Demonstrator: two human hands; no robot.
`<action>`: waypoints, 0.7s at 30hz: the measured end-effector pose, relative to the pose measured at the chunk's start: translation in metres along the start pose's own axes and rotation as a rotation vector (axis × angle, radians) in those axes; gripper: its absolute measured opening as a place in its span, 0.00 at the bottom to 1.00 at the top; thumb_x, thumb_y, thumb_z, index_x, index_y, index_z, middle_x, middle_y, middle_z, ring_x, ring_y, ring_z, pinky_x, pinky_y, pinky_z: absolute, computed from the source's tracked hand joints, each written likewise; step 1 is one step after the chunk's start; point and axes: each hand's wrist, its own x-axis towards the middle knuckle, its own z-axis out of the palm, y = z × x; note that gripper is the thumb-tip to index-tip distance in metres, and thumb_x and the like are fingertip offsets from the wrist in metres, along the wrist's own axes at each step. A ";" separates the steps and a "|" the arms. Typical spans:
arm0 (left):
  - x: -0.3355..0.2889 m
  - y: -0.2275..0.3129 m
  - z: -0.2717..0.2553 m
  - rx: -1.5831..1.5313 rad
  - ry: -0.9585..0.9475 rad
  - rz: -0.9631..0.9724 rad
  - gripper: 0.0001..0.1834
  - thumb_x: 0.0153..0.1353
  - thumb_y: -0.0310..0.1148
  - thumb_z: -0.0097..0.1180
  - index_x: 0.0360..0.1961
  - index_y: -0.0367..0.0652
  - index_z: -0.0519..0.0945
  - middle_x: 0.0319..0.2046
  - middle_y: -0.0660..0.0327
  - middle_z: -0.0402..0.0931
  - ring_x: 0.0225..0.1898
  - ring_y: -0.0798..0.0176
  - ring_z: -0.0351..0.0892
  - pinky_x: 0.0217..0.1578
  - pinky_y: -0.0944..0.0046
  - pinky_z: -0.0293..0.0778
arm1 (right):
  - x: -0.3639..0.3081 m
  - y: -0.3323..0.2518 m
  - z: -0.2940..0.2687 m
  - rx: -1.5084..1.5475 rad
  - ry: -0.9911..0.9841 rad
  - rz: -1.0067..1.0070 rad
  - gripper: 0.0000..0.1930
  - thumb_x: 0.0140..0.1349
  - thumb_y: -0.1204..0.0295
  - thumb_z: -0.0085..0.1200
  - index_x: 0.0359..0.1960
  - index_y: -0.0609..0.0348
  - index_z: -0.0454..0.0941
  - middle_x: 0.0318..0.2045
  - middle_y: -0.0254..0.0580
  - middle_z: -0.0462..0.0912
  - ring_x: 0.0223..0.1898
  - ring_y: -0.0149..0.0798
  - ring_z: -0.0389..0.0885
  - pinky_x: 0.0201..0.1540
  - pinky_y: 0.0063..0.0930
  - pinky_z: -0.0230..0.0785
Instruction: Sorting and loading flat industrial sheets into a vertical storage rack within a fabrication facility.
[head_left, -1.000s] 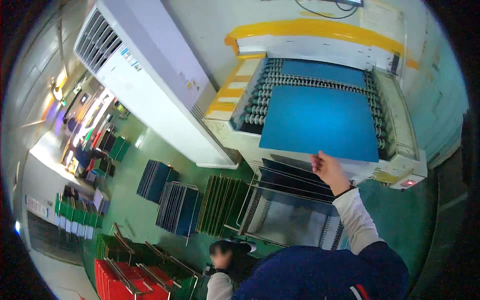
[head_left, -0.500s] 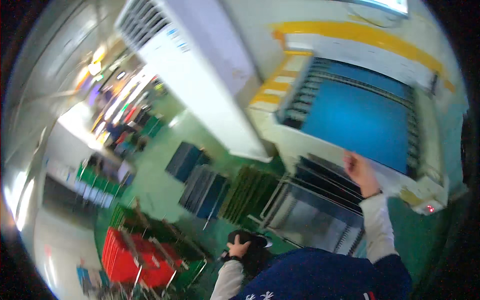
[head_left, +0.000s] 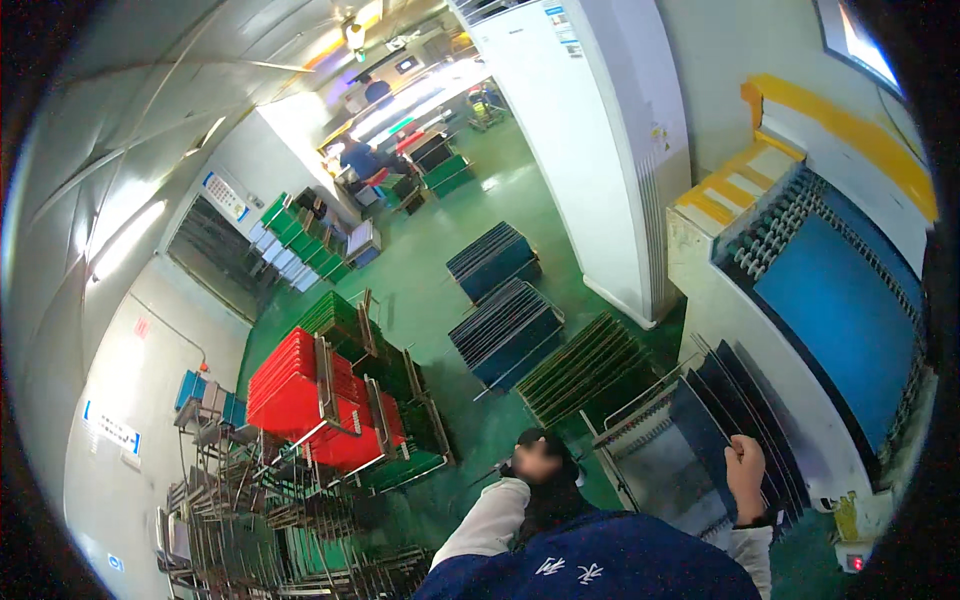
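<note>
My right hand (head_left: 743, 475) has its fingers curled together at the edge of several thin dark panels (head_left: 735, 400). The panels stand on edge in a metal-framed rack (head_left: 620, 440); whether the fingers grip one is hidden. To the right is a white machine (head_left: 790, 370) with a flat blue surface (head_left: 840, 310) flanked by chains. My left hand (head_left: 535, 462) hangs low in front of me, over my dark shoe and trouser leg. Its fingers are blurred, and I make out nothing held in it.
Stacked red trays (head_left: 320, 390) and green trays (head_left: 335, 312) fill a cart at left. Along the floor stand racks of green panels (head_left: 585, 370) and dark panels (head_left: 508, 333). A tall white air conditioner (head_left: 570, 120) rises behind. People sit at far lit benches.
My view has swung left, so the machine now sits further right. My right hand has gone from the machine's front edge down to the dark panels in the rack.
</note>
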 end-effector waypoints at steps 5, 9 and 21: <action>0.026 -0.018 0.020 0.078 0.044 -0.002 0.52 0.41 0.67 0.59 0.67 0.73 0.49 0.67 0.36 0.33 0.61 0.34 0.58 0.56 0.46 0.62 | -0.005 0.003 0.008 -0.288 0.036 -0.131 0.17 0.48 0.75 0.58 0.43 0.60 0.73 0.41 0.48 0.75 0.46 0.51 0.71 0.49 0.41 0.63; 0.026 -0.023 0.021 0.043 0.048 0.029 0.52 0.41 0.68 0.58 0.67 0.72 0.49 0.66 0.34 0.33 0.62 0.33 0.56 0.56 0.46 0.62 | -0.004 -0.002 0.009 -0.353 0.019 -0.129 0.18 0.48 0.75 0.58 0.43 0.60 0.73 0.41 0.49 0.75 0.46 0.52 0.71 0.48 0.42 0.63; 0.016 -0.023 0.012 -0.019 0.004 0.078 0.57 0.37 0.64 0.64 0.68 0.66 0.50 0.64 0.31 0.20 0.57 0.21 0.56 0.57 0.45 0.62 | -0.002 0.028 0.018 -0.468 -0.046 0.005 0.12 0.50 0.74 0.57 0.37 0.66 0.75 0.36 0.56 0.79 0.40 0.57 0.77 0.43 0.44 0.68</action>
